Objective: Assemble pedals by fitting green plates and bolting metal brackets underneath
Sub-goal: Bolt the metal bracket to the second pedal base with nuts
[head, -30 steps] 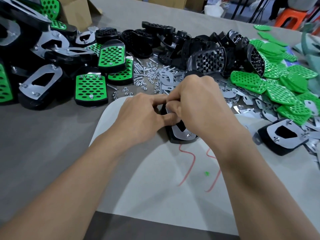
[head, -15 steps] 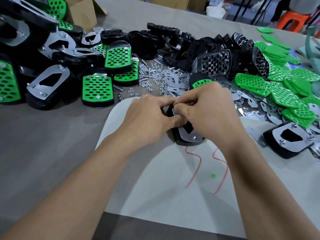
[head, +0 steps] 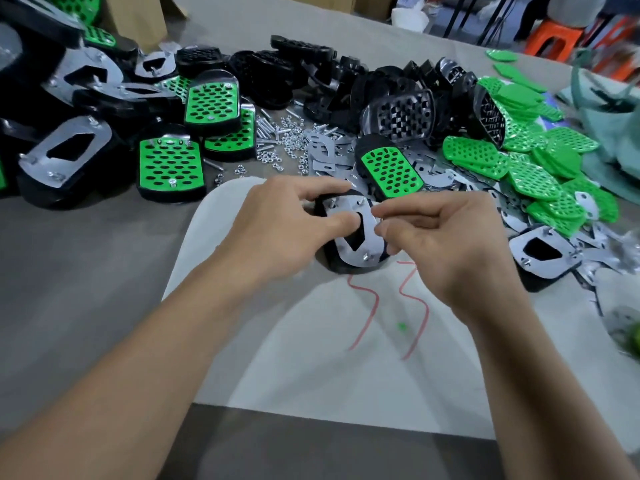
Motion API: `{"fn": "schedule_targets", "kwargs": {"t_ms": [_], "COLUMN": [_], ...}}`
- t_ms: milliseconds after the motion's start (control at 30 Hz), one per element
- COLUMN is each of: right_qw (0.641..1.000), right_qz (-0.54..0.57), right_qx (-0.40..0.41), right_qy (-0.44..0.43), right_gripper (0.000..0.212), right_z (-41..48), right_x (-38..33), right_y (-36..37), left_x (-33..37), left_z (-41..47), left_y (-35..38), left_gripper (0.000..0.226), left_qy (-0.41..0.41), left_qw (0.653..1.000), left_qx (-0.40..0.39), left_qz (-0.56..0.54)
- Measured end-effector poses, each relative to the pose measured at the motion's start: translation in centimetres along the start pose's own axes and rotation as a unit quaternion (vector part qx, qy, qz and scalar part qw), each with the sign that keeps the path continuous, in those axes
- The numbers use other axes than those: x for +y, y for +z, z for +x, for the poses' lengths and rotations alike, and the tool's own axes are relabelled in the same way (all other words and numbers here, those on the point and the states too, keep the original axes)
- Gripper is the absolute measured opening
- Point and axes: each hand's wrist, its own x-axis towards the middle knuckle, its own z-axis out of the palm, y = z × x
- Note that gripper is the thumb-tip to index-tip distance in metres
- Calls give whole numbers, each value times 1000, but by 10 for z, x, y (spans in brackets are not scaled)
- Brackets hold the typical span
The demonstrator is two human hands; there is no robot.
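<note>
Shiny metal bracket lies on the black pedal that your left hand grips with curled fingers. Your right hand pinches the bracket's right edge.

Both forearms reach forward. The left hand grips the pedal, thumb pressing on top. Just right of it, the right hand has thumb and forefinger pinched together and the other fingers curled.

Two hands, one pedal between them, two red squiggles.
</note>
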Motion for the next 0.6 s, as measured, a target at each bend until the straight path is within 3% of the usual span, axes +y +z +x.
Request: {"fn": "schedule_targets", "kwargs": {"t_ms": [133,333,600], "right_qw": [997,994,1000], "right_qz": [59,85,19], "right_qx": [40,35,-7], "right_qy": [11,53,12], "right_gripper": [17,12,21], "right_z": [-8,-15,-18], "right_x": [3,12,16], "right_y": [-2,0,-5], "left_x": [6,8,10], "left_z": [-5,-8,-8], "left_y": [-1,4,5], "left_gripper": [63,68,68], "left_qy": [3,9,-9], "left_qw": [998,995,996], "left_qx": [-56,-52,-53], "left_qz": [38,81,73]}}
